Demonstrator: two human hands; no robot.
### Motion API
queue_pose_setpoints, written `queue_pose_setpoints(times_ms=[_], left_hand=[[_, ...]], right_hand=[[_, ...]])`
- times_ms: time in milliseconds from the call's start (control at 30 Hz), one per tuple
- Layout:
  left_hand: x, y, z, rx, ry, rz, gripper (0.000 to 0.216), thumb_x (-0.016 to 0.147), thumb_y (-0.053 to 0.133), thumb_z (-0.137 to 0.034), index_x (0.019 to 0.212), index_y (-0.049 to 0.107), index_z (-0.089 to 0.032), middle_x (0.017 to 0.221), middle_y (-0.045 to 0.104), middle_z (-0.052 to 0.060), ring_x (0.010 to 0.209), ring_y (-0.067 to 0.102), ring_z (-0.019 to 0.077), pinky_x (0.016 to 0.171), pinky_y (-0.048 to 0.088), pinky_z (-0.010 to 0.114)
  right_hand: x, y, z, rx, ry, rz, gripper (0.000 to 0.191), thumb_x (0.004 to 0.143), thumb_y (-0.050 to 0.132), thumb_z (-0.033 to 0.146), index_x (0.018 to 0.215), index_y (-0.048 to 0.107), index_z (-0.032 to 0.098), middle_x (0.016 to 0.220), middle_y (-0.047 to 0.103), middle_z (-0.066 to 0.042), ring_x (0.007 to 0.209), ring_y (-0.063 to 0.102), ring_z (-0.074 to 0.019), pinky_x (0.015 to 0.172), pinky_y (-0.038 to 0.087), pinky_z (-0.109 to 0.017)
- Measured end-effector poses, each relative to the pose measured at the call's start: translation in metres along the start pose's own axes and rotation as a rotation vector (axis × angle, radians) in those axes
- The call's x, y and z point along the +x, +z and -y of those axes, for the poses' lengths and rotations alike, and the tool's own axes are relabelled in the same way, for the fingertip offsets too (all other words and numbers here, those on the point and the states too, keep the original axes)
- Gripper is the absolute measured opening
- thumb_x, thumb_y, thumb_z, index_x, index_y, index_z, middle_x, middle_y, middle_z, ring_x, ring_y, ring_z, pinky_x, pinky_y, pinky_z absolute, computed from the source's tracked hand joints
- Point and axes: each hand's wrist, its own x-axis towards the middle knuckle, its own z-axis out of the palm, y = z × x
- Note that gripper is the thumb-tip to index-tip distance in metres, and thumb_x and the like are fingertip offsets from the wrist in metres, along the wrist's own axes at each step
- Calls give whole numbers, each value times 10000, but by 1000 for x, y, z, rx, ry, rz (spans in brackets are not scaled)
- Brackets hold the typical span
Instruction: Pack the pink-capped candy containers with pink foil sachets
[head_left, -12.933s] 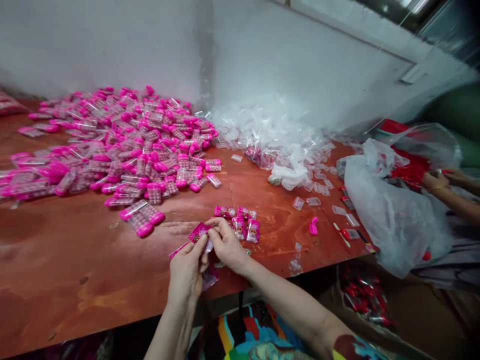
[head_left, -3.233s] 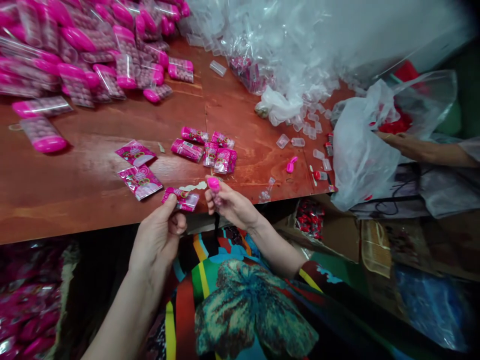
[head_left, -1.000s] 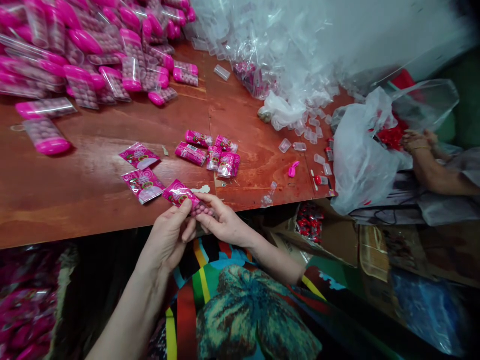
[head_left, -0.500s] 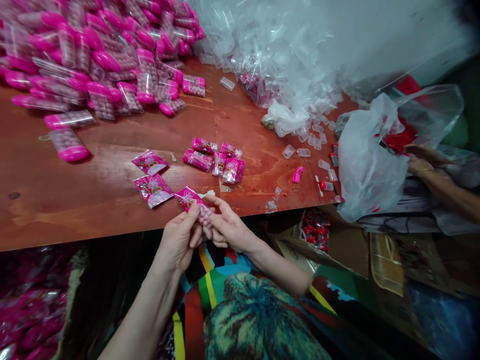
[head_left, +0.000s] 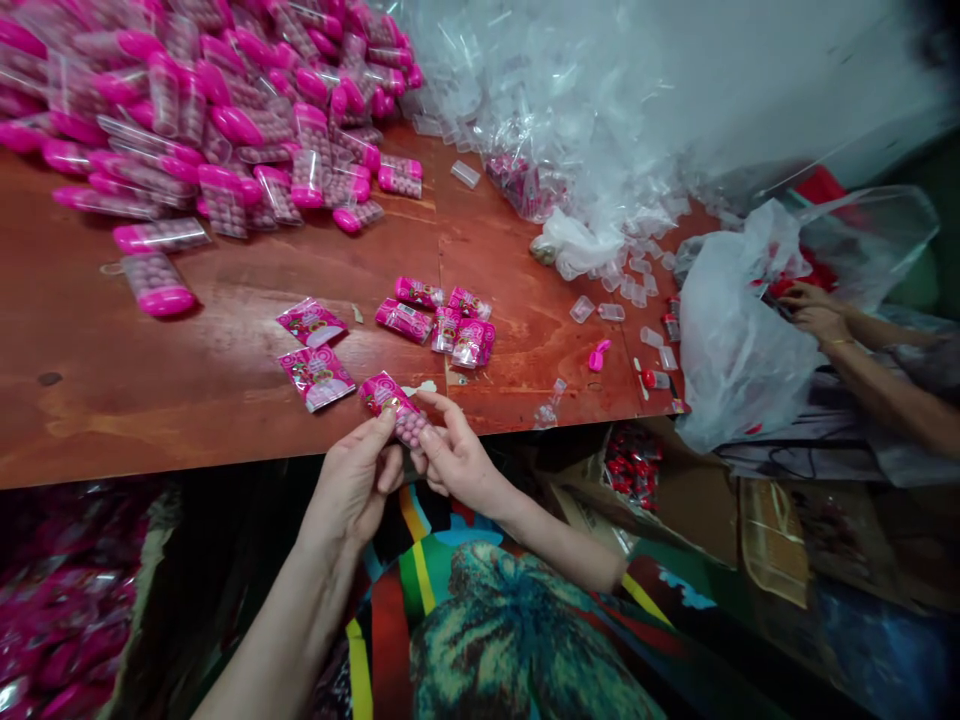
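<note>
Just past the table's front edge, both hands hold a small clear container of pink candy balls [head_left: 409, 430]. A shiny pink printed sleeve [head_left: 381, 390] covers its far end, while the balls show at the near end. My left hand [head_left: 360, 480] pinches the sleeve with its thumb on top. From the other side, my right hand [head_left: 459, 462] grips the near end between thumb and fingers. Two flat printed sleeves [head_left: 316, 378] lie on the table close to my left hand. Beyond my right hand is a small group of sleeved containers [head_left: 405, 320].
Unsleeved candy containers with pink caps [head_left: 225, 125] form a large heap at the far left. Empty clear containers [head_left: 581, 310] are scattered under plastic film at the back. At right, a co-worker's hands [head_left: 821, 310] are at a white plastic bag [head_left: 742, 340]. Cardboard boxes [head_left: 690, 490] stand below.
The view has shifted slightly. The sleeve looks rounder around the container in my hands, which keep their grip. At right, the co-worker's hands have moved and show more clearly by the bag.
</note>
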Motion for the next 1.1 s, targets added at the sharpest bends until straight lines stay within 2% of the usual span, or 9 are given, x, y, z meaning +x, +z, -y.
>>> queue_pose_setpoints(times_ms=[133,333,400,467,600,700,833,967,1100], left_hand=[[0,-1,5,-44,7,-25,380,779,790,-496,791,640,-147,384,397,-75,360,285,48,416,283,177],[3,-1,0,-86,16,-49,409,740,822,-501,772,602,-157,386,399,-85,355,310,50,411,295,177],[4,-2,-1,-108,11,-28,396,749,817,-483,750,589,-160,374,378,-90,344,309,50,409,298,179],[4,-4,0,-125,0,16,372,769,802,-459,737,590,-155,380,392,-83,334,306,46,401,285,181],[1,-12,4,-103,-12,105,340,807,764,-440,807,648,-120,470,542,-19,339,298,26,391,245,176],[-1,-12,9,-30,-5,93,355,803,766,-455,822,663,-115,518,594,7,347,306,19,406,261,175],[-3,-5,13,51,-13,-7,393,736,819,-468,708,620,-131,499,557,-21,324,298,11,378,196,181],[-3,-1,9,101,6,-29,431,699,838,-490,650,611,-127,544,604,8,327,361,18,375,213,183],[-2,-3,3,96,25,-15,466,737,798,-543,620,591,-142,406,507,-10,322,372,42,391,251,178]], right_hand=[[-2,5,-7,-279,-144,-85,471,1023,489,316,1473,363,266,969,605,-33,733,575,-104,663,511,-241],[0,4,-6,-382,-143,30,482,1024,468,317,1486,337,271,1034,634,-53,847,643,-150,788,558,-324],[0,4,-6,-304,-126,21,482,1021,484,347,1474,336,272,946,615,-31,772,620,-135,717,554,-296],[-1,5,-6,-152,-60,21,500,1020,487,408,1470,307,288,820,557,18,585,522,-94,543,492,-229],[-3,6,-7,129,84,81,578,1002,506,485,1481,226,325,721,513,88,380,279,-30,357,323,-166],[-2,4,-8,205,91,96,603,997,526,473,1487,213,314,716,538,98,359,286,-21,348,326,-154],[3,1,-7,113,48,45,669,973,579,479,1499,222,274,651,501,120,344,331,-27,343,343,-156],[9,-5,-5,147,77,108,678,966,589,484,1500,233,264,638,520,119,345,326,-29,351,359,-162],[8,-5,-6,161,72,134,622,976,579,454,1484,272,267,655,545,110,349,326,-26,366,379,-163]])
